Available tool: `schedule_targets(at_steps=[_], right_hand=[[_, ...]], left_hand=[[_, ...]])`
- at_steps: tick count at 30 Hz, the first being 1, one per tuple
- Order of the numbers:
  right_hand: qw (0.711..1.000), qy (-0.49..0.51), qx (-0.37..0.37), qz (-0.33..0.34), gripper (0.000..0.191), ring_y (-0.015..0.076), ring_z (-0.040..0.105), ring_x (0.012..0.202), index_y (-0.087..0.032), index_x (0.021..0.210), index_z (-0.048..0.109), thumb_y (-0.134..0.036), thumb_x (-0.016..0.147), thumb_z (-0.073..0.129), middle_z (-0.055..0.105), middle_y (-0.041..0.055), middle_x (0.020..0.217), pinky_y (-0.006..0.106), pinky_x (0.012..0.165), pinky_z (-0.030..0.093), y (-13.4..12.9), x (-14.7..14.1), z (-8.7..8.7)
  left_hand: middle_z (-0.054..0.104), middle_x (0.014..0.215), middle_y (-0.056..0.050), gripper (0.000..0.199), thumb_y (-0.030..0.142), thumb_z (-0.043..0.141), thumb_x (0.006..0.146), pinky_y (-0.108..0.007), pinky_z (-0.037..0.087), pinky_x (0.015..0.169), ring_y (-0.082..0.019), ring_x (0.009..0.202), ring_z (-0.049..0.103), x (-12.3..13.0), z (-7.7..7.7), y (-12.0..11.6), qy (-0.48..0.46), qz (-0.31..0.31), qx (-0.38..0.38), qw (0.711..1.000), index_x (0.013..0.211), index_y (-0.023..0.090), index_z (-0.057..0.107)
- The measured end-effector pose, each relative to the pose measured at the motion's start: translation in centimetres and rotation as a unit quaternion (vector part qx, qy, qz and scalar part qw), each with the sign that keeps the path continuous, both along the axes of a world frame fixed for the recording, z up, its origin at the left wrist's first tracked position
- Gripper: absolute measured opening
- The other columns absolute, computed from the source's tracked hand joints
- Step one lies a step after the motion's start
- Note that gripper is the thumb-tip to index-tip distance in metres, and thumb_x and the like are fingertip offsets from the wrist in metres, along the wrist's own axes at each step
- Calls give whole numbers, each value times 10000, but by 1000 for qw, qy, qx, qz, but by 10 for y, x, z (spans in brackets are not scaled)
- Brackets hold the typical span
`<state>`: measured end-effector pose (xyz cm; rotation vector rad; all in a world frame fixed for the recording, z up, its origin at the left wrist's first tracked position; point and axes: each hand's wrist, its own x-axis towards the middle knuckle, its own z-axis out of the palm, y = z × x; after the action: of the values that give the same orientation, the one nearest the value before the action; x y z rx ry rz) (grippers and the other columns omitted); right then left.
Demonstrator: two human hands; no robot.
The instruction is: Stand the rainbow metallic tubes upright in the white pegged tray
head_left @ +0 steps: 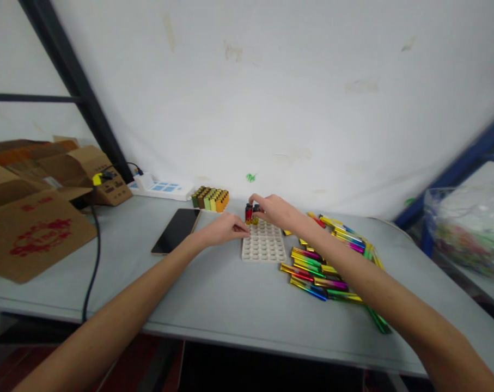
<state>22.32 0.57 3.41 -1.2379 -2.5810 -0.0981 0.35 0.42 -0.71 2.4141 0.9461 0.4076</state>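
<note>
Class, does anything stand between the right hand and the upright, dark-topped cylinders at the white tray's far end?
Nothing visible does: the right hand's fingers are right at the cylinders. The left hand is at the white tray's left edge, not in between.

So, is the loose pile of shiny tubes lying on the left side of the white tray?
No, the loose pile of shiny tubes lies on the right side of the white tray.
</note>
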Motion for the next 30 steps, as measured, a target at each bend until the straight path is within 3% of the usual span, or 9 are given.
schedule_targets(at_steps=[3, 6, 9, 13, 16, 21, 24, 30], right_hand=[[1000, 17, -4, -16, 407, 193, 627, 696, -187, 1278, 524, -293, 916, 677, 730, 49, 794, 258, 623, 375, -6, 4, 0], [999, 49, -11, -15, 356, 171, 621, 645, -183, 1239, 545, -330, 933, 654, 729, 31, 760, 252, 617, 400, -14, 22, 9], [995, 93, 6, -41, 230, 158, 642, 628, -196, 1126, 610, -360, 966, 590, 743, 35, 777, 252, 627, 431, -29, 55, 24], [983, 141, 12, -118, 243, 173, 691, 646, -202, 973, 659, -424, 949, 562, 749, 34, 733, 261, 651, 475, -53, 113, 33], [971, 152, -3, -187, 288, 181, 698, 622, -200, 944, 665, -454, 934, 529, 763, 52, 746, 272, 639, 490, -68, 160, 21], [955, 82, -24, -283, 285, 209, 713, 675, -205, 952, 686, -409, 917, 491, 778, 76, 793, 304, 664, 504, -76, 221, -17], [954, 44, -41, -292, 289, 217, 717, 733, -213, 960, 706, -404, 911, 494, 784, 80, 841, 310, 696, 512, -75, 240, -28], [958, 32, -62, -280, 363, 234, 710, 867, -188, 1019, 712, -457, 930, 485, 762, 114, 990, 333, 802, 526, -73, 257, -29]], left_hand=[[790, 985, -80, 263, 354, 671, 850, -257, 501, 779, -198, 847, 706, 0, 0, 0, 0, -4, 1, 1000, 971, 160, 803], [788, 1007, -79, 267, 359, 670, 852, -256, 499, 789, -198, 871, 706, 0, 0, 0, -4, -3, -3, 1000, 983, 166, 799], [789, 998, -80, 284, 369, 663, 856, -253, 494, 777, -196, 862, 705, 0, 0, 1, 3, -2, -2, 1000, 993, 160, 799], [794, 949, -58, 302, 407, 651, 864, -240, 476, 723, -185, 817, 694, -1, -2, 3, 19, 0, 9, 1000, 1002, 185, 803], [794, 955, -53, 313, 423, 643, 865, -238, 474, 721, -186, 824, 692, -2, -1, 3, 20, -3, 7, 1000, 1007, 194, 804], [792, 918, -52, 334, 453, 644, 853, -236, 470, 693, -180, 789, 681, -1, 5, 0, 26, 1, 6, 1000, 978, 190, 807], [789, 946, -49, 334, 462, 642, 855, -232, 471, 699, -174, 804, 679, -3, 8, 0, 30, 0, 15, 999, 988, 202, 805], [781, 980, -56, 347, 466, 633, 866, -240, 486, 748, -175, 836, 678, -6, 8, 3, 42, -8, 18, 999, 1004, 194, 798]])
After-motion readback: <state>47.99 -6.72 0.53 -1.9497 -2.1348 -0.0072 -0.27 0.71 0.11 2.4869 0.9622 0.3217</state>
